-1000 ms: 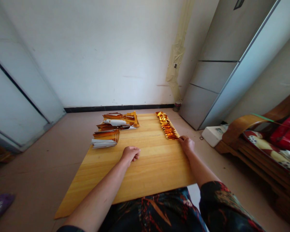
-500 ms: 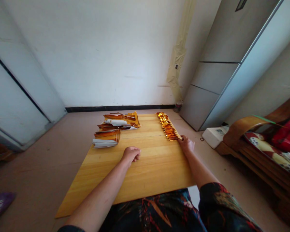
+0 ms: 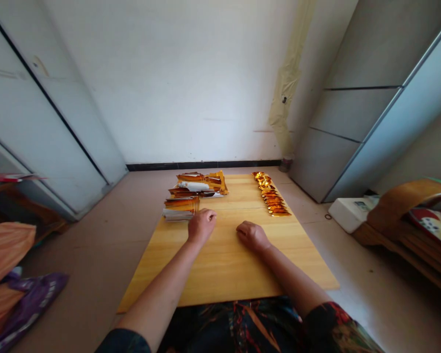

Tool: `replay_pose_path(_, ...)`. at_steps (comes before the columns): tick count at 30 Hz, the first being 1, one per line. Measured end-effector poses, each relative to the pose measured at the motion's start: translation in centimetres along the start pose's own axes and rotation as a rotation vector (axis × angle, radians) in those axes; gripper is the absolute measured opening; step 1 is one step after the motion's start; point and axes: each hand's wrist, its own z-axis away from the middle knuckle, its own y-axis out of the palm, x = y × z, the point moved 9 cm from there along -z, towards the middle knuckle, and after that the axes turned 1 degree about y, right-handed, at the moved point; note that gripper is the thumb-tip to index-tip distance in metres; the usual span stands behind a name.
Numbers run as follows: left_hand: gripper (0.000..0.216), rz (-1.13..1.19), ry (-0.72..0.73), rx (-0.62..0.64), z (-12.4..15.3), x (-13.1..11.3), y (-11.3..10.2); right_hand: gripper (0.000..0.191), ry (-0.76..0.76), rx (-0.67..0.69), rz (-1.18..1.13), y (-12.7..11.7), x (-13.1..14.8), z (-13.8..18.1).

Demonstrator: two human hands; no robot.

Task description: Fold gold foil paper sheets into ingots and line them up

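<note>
My left hand (image 3: 202,226) is curled into a loose fist over the wooden table, beside the near end of the stacked flat brown-and-white packets (image 3: 180,214); no item shows in it. My right hand (image 3: 253,236) rests closed on the table's middle, knuckles up, with nothing visible in its fingers. Behind the near stack lies a second heap of orange-brown wrappers (image 3: 206,184) with a white one (image 3: 193,186) among them. Along the table's right edge runs a row of shiny gold foil packets (image 3: 274,198), apart from my right hand.
The wooden table (image 3: 220,279) faces a white wall (image 3: 198,98). A grey refrigerator (image 3: 334,147) stands at the back right, with a white box (image 3: 347,213) and a wooden bench (image 3: 393,230) nearby. Orange and purple bags (image 3: 33,304) lie at the left.
My right hand has left the near end of the foil row and moved left to the table's middle. My left hand is now nearer the stacked packets. The view has turned slightly left.
</note>
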Motion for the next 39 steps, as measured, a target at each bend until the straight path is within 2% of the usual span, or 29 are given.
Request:
replay_pose_path(2,0.022,-0.184,0.063,-0.055,-0.9,1.0,-3.1,0.018,-0.012,0.014,-0.013,0.8,1.0,-0.7)
replay_pose_path(4,0.024,-0.354,0.018,-0.074,-1.7,3.1,-5.5,0.018,-0.012,0.017,-0.019,1.3,1.5,-1.1)
replay_pose_path(7,0.028,-0.533,-0.059,-0.019,-2.5,6.1,-7.1,0.018,0.016,0.004,-0.025,1.6,1.5,-1.4)
replay_pose_path(10,0.030,-0.608,-0.074,0.109,-2.7,7.4,-6.7,0.017,0.043,-0.021,-0.042,1.4,1.2,-1.3)
replay_pose_path(13,0.031,-0.637,-0.098,0.218,-2.6,7.6,-6.0,0.016,0.036,-0.038,-0.063,1.3,1.2,-1.2)
replay_pose_path(17,0.030,-0.614,-0.104,0.278,-2.5,7.5,-5.7,0.016,0.030,-0.051,-0.065,1.2,1.4,-1.1)
replay_pose_path(20,0.027,-0.596,-0.063,0.270,-2.7,7.3,-5.7,0.016,0.033,-0.051,-0.056,1.2,1.5,-1.1)
replay_pose_path(24,0.023,-0.600,-0.024,0.187,-3.2,7.3,-6.2,0.016,0.037,-0.047,-0.046,1.2,1.5,-1.1)
replay_pose_path(27,0.017,-0.580,0.004,0.067,-3.4,7.2,-7.1,0.016,0.040,-0.047,-0.040,1.3,1.4,-1.1)
replay_pose_path(33,0.016,-0.471,0.085,-0.165,-2.8,4.9,-9.2,0.017,0.043,-0.049,-0.044,1.3,1.4,-1.0)
replay_pose_path(36,0.015,-0.307,0.112,-0.278,-2.3,2.9,-10.9,0.017,0.047,-0.045,-0.083,1.3,1.3,-1.0)
replay_pose_path(39,0.014,0.042,0.082,-0.390,-2.0,1.8,-12.2,0.017,0.071,-0.047,-0.178,1.4,0.8,-1.1)
